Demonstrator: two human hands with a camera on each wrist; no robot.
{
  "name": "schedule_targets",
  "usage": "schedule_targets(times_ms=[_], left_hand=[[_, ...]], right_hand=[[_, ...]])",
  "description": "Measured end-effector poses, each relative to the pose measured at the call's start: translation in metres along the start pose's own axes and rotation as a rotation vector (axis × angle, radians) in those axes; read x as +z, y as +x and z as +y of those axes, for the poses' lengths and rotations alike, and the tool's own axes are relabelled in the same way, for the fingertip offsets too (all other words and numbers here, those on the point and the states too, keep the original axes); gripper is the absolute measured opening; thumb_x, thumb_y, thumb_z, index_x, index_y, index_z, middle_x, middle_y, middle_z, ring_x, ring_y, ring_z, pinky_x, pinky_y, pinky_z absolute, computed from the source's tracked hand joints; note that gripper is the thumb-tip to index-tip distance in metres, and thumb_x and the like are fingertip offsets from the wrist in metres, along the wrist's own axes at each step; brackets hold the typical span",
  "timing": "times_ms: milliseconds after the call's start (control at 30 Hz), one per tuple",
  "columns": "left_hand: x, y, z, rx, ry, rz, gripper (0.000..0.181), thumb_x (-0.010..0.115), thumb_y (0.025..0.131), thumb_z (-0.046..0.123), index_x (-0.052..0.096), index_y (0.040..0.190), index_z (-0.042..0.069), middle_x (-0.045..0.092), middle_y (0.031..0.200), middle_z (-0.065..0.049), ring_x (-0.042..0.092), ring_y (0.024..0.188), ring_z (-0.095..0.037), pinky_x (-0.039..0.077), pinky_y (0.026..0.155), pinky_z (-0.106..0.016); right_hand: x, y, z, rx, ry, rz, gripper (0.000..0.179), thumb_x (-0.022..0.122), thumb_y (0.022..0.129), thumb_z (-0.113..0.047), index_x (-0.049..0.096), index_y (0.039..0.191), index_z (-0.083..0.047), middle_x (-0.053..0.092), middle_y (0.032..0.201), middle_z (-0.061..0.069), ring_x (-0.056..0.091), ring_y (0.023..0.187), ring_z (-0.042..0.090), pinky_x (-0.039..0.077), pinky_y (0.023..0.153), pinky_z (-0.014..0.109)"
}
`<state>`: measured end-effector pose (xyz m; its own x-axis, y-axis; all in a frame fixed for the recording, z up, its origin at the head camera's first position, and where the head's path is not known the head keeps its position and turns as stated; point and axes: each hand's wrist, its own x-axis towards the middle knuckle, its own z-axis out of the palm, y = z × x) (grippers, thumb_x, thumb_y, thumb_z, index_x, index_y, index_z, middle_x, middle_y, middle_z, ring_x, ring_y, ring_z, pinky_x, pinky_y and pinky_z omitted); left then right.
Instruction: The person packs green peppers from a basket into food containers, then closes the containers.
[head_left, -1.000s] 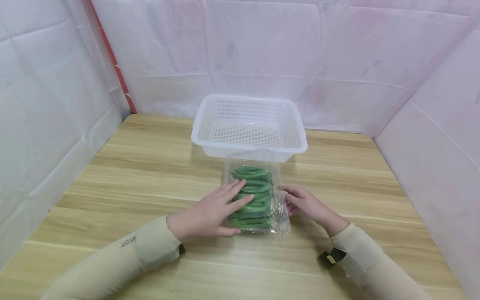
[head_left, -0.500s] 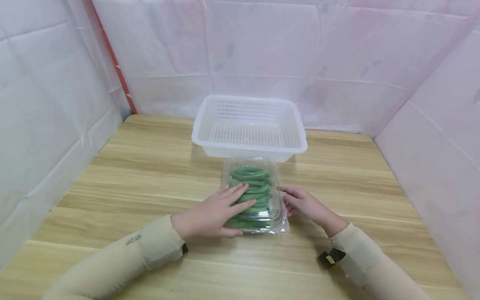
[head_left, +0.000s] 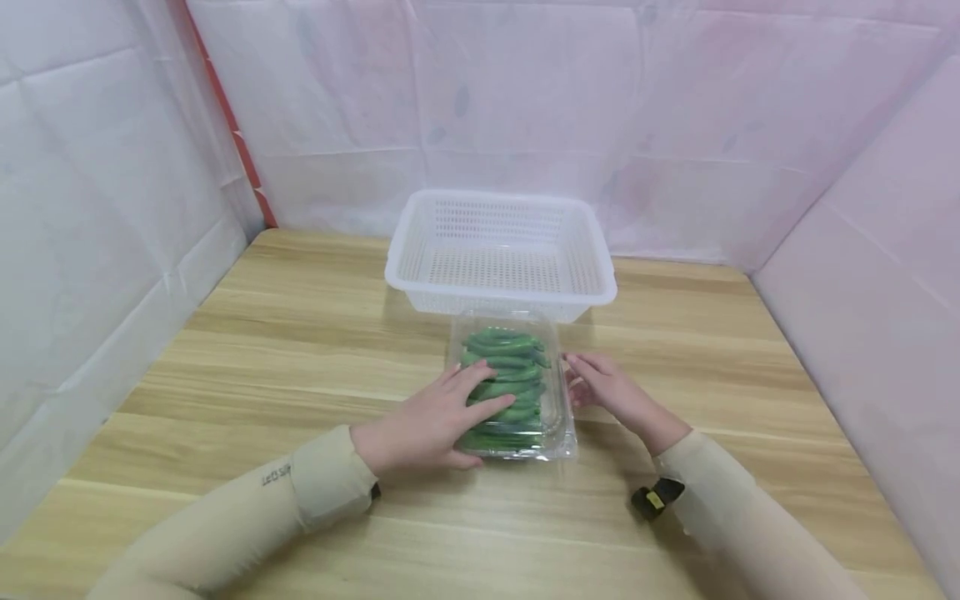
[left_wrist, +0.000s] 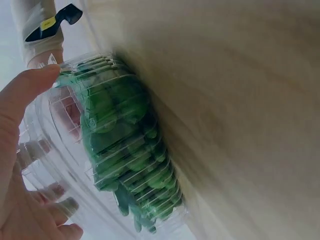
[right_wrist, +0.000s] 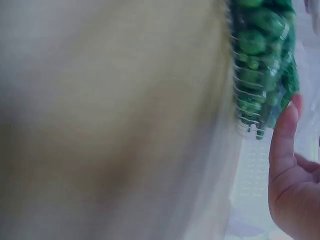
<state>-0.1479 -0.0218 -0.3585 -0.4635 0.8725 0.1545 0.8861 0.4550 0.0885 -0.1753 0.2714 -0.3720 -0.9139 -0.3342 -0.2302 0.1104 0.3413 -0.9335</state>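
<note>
A clear plastic clamshell box (head_left: 557,417) full of long green peppers (head_left: 504,342) lies on the wooden table, in front of the basket. My left hand (head_left: 431,417) rests on the lid with spread fingers, over the left part of the box. At the box's right edge is my right hand (head_left: 618,400), its thumb and fingertips touching the rim. The left wrist view has the left thumb (left_wrist: 32,82) at the lid's near edge. In the right wrist view the right thumb (right_wrist: 285,132) is straight beside the box's far end.
A white perforated plastic basket (head_left: 401,283) stands right behind the box, with nothing in it. White sheets (head_left: 525,83) wall the table (head_left: 315,333) at the back and both sides. A red strip (head_left: 240,150) runs down the back left corner.
The box's lid, raised and skewed a second ago, now lies flatter over the peppers. My right hand has slid slightly away from me along the box's right edge; the left hand stays on top.
</note>
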Motion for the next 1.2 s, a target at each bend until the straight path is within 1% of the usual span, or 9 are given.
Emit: schedule_targets(times_ms=[233, 400, 500, 600, 700, 867, 1000, 1100, 1200], left_hand=[[-0.013, -0.002, -0.009, 0.008, 0.103, -0.062, 0.076, 0.072, 0.077, 0.039, 0.04, 0.142, 0.017, 0.034, 0.146, -0.014, 0.03, 0.132, -0.03, 0.026, 0.107, -0.046], [-0.018, -0.01, -0.016, 0.057, 0.091, -0.055, 0.066, 0.068, 0.077, 0.02, 0.044, 0.139, 0.018, 0.035, 0.146, -0.011, 0.038, 0.128, -0.027, 0.03, 0.105, -0.043], [-0.016, -0.016, -0.023, 0.074, 0.084, -0.045, 0.065, 0.063, 0.077, 0.008, 0.044, 0.139, 0.018, 0.032, 0.148, -0.012, 0.034, 0.132, -0.027, 0.029, 0.105, -0.046], [-0.014, -0.022, -0.031, 0.041, 0.1, -0.036, 0.07, 0.06, 0.078, -0.001, 0.041, 0.141, 0.022, 0.025, 0.15, -0.016, 0.025, 0.136, -0.031, 0.023, 0.108, -0.048], [-0.012, -0.029, -0.034, -0.028, 0.108, -0.043, 0.074, 0.059, 0.08, -0.001, 0.036, 0.144, 0.028, 0.018, 0.152, -0.019, 0.021, 0.137, -0.036, 0.021, 0.107, -0.052], [-0.017, -0.035, -0.03, -0.194, -0.004, -0.033, 0.076, 0.057, 0.08, 0.012, 0.026, 0.148, 0.02, 0.013, 0.152, -0.02, 0.02, 0.136, -0.038, 0.022, 0.106, -0.052], [-0.026, -0.041, -0.024, -0.477, -0.234, -0.003, 0.073, 0.053, 0.091, 0.026, 0.014, 0.149, 0.005, 0.025, 0.149, -0.017, 0.032, 0.132, -0.032, 0.029, 0.105, -0.046], [-0.03, -0.045, -0.018, -0.681, -0.446, 0.014, 0.076, 0.052, 0.093, 0.042, 0.018, 0.146, 0.002, 0.039, 0.142, -0.015, 0.048, 0.12, -0.03, 0.042, 0.095, -0.045], [-0.031, -0.049, -0.014, -0.774, -0.57, 0.064, 0.069, 0.052, 0.091, 0.05, 0.032, 0.137, 0.003, 0.051, 0.127, -0.012, 0.057, 0.106, -0.024, 0.05, 0.082, -0.041]], right_hand=[[-0.013, 0.019, -0.006, -0.013, -0.03, 0.098, 0.058, 0.037, 0.102, -0.025, 0.016, 0.142, 0.011, 0.043, 0.122, 0.033, 0.06, 0.089, 0.026, 0.051, 0.08, 0.038], [-0.022, 0.022, -0.01, -0.003, -0.094, 0.116, 0.057, 0.038, 0.101, -0.025, 0.021, 0.141, 0.012, 0.041, 0.128, 0.034, 0.058, 0.092, 0.029, 0.05, 0.082, 0.041], [-0.025, 0.022, -0.01, 0.009, -0.099, 0.08, 0.052, 0.039, 0.101, -0.023, 0.03, 0.137, 0.014, 0.049, 0.118, 0.031, 0.057, 0.085, 0.018, 0.051, 0.079, 0.035], [-0.027, 0.021, -0.009, 0.024, -0.085, 0.024, 0.048, 0.04, 0.1, -0.019, 0.035, 0.132, 0.016, 0.057, 0.1, 0.018, 0.056, 0.079, 0.012, 0.051, 0.076, 0.03], [-0.03, 0.016, -0.006, 0.031, -0.054, -0.043, 0.047, 0.04, 0.1, -0.017, 0.035, 0.131, 0.018, 0.057, 0.095, 0.01, 0.056, 0.079, 0.011, 0.051, 0.077, 0.028], [-0.038, 0.0, 0.002, 0.036, -0.009, -0.149, 0.05, 0.045, 0.099, -0.015, 0.031, 0.134, 0.018, 0.051, 0.116, 0.025, 0.059, 0.089, 0.018, 0.05, 0.083, 0.029], [-0.038, -0.01, 0.007, 0.044, 0.013, -0.157, 0.053, 0.048, 0.098, -0.016, 0.031, 0.135, 0.017, 0.05, 0.121, 0.027, 0.061, 0.093, 0.019, 0.05, 0.084, 0.028], [-0.035, -0.014, 0.008, 0.042, 0.036, -0.146, 0.054, 0.05, 0.097, -0.015, 0.031, 0.134, 0.019, 0.054, 0.115, 0.022, 0.062, 0.093, 0.018, 0.05, 0.083, 0.028], [-0.033, -0.017, 0.009, 0.033, 0.057, -0.131, 0.052, 0.05, 0.097, -0.013, 0.031, 0.132, 0.021, 0.058, 0.106, 0.016, 0.062, 0.09, 0.015, 0.051, 0.081, 0.027]])
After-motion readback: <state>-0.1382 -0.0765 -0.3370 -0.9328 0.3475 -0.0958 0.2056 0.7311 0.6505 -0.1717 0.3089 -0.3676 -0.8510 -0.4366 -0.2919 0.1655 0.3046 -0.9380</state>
